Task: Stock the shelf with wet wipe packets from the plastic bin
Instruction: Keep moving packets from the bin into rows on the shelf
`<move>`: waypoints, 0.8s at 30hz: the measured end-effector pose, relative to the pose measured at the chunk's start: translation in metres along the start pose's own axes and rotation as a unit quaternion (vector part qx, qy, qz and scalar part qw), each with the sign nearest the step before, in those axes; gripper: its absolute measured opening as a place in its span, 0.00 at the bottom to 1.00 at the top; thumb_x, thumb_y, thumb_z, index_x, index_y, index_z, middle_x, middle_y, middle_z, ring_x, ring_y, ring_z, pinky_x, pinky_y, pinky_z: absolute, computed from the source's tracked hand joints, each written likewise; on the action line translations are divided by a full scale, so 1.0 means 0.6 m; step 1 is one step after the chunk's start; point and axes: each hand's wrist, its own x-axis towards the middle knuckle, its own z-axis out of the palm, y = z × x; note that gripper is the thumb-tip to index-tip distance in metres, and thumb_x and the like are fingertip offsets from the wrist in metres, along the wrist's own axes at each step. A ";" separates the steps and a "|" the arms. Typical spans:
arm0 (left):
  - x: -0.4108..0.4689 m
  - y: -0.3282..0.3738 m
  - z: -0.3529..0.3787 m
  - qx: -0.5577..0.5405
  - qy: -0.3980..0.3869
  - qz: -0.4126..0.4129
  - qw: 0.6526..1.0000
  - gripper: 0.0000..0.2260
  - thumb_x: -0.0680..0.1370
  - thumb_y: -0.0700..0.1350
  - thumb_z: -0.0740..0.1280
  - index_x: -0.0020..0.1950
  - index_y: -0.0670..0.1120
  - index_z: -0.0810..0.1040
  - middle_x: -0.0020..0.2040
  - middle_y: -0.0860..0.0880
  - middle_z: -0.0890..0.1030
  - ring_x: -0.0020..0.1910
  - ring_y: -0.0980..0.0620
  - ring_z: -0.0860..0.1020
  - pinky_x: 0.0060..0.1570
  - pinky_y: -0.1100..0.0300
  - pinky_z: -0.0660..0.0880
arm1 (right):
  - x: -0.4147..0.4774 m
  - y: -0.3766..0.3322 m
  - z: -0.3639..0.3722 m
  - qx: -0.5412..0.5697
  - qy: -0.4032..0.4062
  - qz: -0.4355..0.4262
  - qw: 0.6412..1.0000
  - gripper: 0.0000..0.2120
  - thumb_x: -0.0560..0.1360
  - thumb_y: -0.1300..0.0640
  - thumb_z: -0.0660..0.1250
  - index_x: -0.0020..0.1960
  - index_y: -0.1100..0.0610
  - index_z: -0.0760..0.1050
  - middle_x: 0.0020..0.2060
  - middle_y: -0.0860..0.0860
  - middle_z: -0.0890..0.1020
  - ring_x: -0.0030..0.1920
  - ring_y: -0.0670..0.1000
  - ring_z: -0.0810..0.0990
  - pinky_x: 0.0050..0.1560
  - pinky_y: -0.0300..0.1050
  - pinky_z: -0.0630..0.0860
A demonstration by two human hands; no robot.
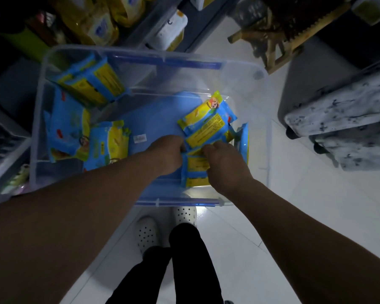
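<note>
A clear plastic bin (246,69) with blue handles stands on the floor in front of me, holding several blue and yellow wet wipe packets. Both my hands reach into its right half. My left hand (167,154) and my right hand (226,163) grip a small stack of packets (195,170) between them, fingers curled round its edges. More packets (208,123) lie just beyond that stack. Others lean in the far left corner (92,82) and lie flat at the left (75,132). The shelf (154,20) rises behind the bin with yellow packs on it.
A wooden stool (279,40) stands at the far right of the bin. A grey mottled box (342,119) sits on the white tiled floor to the right. A basket (2,141) stands at the left. My feet in white clogs (147,233) are below the bin.
</note>
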 end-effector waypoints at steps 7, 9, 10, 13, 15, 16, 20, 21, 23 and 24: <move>-0.016 -0.004 -0.021 -0.017 -0.006 -0.005 1.000 0.10 0.73 0.36 0.65 0.49 0.43 0.84 0.50 0.41 0.83 0.52 0.43 0.80 0.50 0.54 0.76 | 0.002 0.002 -0.007 0.004 -0.001 0.002 1.000 0.12 0.72 0.60 0.67 0.55 0.55 0.79 0.52 0.55 0.76 0.56 0.58 0.74 0.53 0.51 0.74; -0.027 -0.008 -0.044 -0.016 0.014 -0.029 0.999 0.11 0.74 0.35 0.64 0.52 0.43 0.83 0.53 0.42 0.82 0.55 0.42 0.79 0.50 0.56 0.74 | -0.003 0.001 -0.015 0.018 0.017 0.005 1.000 0.10 0.72 0.59 0.67 0.52 0.53 0.80 0.50 0.53 0.79 0.56 0.57 0.75 0.51 0.49 0.74; -0.034 -0.011 -0.056 -0.016 0.028 -0.041 0.999 0.12 0.75 0.35 0.64 0.55 0.43 0.82 0.56 0.42 0.81 0.57 0.42 0.77 0.51 0.56 0.74 | -0.006 -0.002 -0.022 0.034 0.025 0.007 0.999 0.09 0.72 0.59 0.67 0.52 0.53 0.80 0.49 0.52 0.80 0.55 0.57 0.75 0.49 0.48 0.74; -0.064 -0.014 -0.100 -0.040 0.065 -0.075 0.994 0.15 0.77 0.35 0.63 0.62 0.43 0.79 0.63 0.42 0.78 0.61 0.42 0.76 0.55 0.55 0.74 | -0.018 -0.015 -0.057 0.079 0.023 0.029 0.996 0.09 0.73 0.58 0.66 0.52 0.51 0.79 0.47 0.51 0.81 0.53 0.55 0.77 0.46 0.45 0.73; -0.086 -0.016 -0.126 -0.087 0.080 -0.086 0.989 0.13 0.78 0.34 0.62 0.60 0.40 0.78 0.54 0.41 0.80 0.53 0.41 0.78 0.49 0.59 0.76 | -0.028 -0.025 -0.086 0.091 0.016 0.028 0.995 0.09 0.75 0.57 0.65 0.55 0.50 0.77 0.50 0.52 0.81 0.52 0.57 0.78 0.46 0.45 0.72; -0.098 -0.016 -0.137 -0.123 0.076 -0.092 0.985 0.13 0.78 0.33 0.60 0.61 0.37 0.77 0.47 0.40 0.79 0.45 0.42 0.79 0.42 0.63 0.77 | -0.032 -0.032 -0.101 0.095 0.017 0.023 0.995 0.10 0.76 0.57 0.64 0.56 0.50 0.76 0.51 0.53 0.81 0.52 0.58 0.78 0.46 0.45 0.72; -0.156 0.002 -0.198 -0.189 0.120 -0.086 0.971 0.12 0.78 0.30 0.59 0.59 0.36 0.76 0.49 0.33 0.79 0.46 0.35 0.80 0.46 0.46 0.80 | -0.049 -0.062 -0.174 0.118 0.032 0.008 0.992 0.12 0.76 0.59 0.64 0.59 0.53 0.73 0.50 0.56 0.80 0.52 0.60 0.78 0.46 0.46 0.71; -0.173 0.012 -0.216 -0.198 0.137 -0.081 0.967 0.12 0.78 0.31 0.59 0.57 0.38 0.77 0.51 0.34 0.80 0.49 0.35 0.80 0.48 0.43 0.79 | -0.054 -0.070 -0.195 0.131 0.033 0.007 0.991 0.11 0.76 0.60 0.64 0.58 0.54 0.72 0.48 0.57 0.80 0.49 0.60 0.77 0.45 0.46 0.71; -0.203 0.031 -0.254 -0.194 0.179 -0.062 0.963 0.12 0.77 0.32 0.59 0.53 0.41 0.80 0.50 0.37 0.81 0.49 0.37 0.80 0.50 0.45 0.79 | -0.066 -0.085 -0.238 0.175 0.036 0.005 0.984 0.09 0.75 0.63 0.64 0.54 0.54 0.71 0.41 0.55 0.77 0.43 0.58 0.76 0.42 0.46 0.70; -0.218 0.039 -0.272 -0.194 0.200 -0.054 0.959 0.12 0.76 0.33 0.59 0.51 0.42 0.80 0.49 0.38 0.81 0.49 0.37 0.80 0.50 0.45 0.79 | -0.071 -0.091 -0.259 0.193 0.043 0.003 0.980 0.09 0.74 0.64 0.63 0.51 0.53 0.71 0.39 0.54 0.76 0.41 0.57 0.75 0.41 0.45 0.69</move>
